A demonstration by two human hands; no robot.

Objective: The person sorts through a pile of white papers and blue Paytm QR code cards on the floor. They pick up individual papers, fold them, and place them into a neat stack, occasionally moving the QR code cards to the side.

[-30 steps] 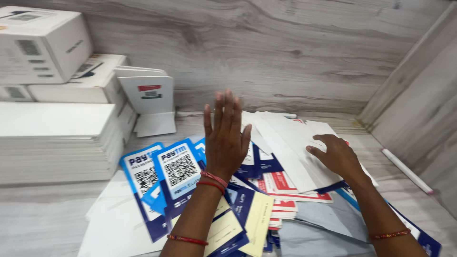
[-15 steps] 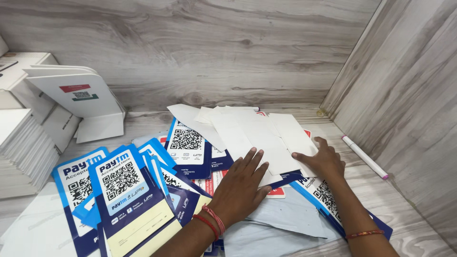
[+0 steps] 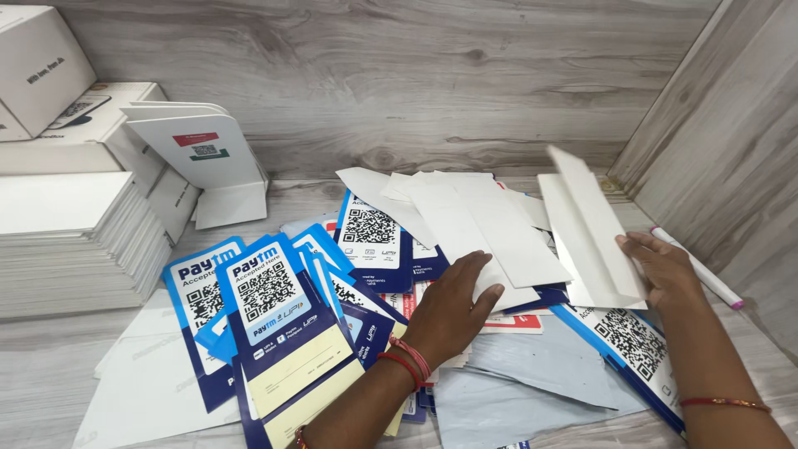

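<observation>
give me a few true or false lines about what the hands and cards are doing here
1. The right hand holds a folded white card lifted off the pile. True.
2. The left hand is raised in the air. False: it rests flat on the white cards in the pile.
3. A marker lies by the right wall. True.
4. The blue cards sit right of the right hand. False: most fan out left of the left hand.
5. A white stack stands at the left edge. True.
6. The standing white card lies flat. False: it stands upright, propped.
</observation>
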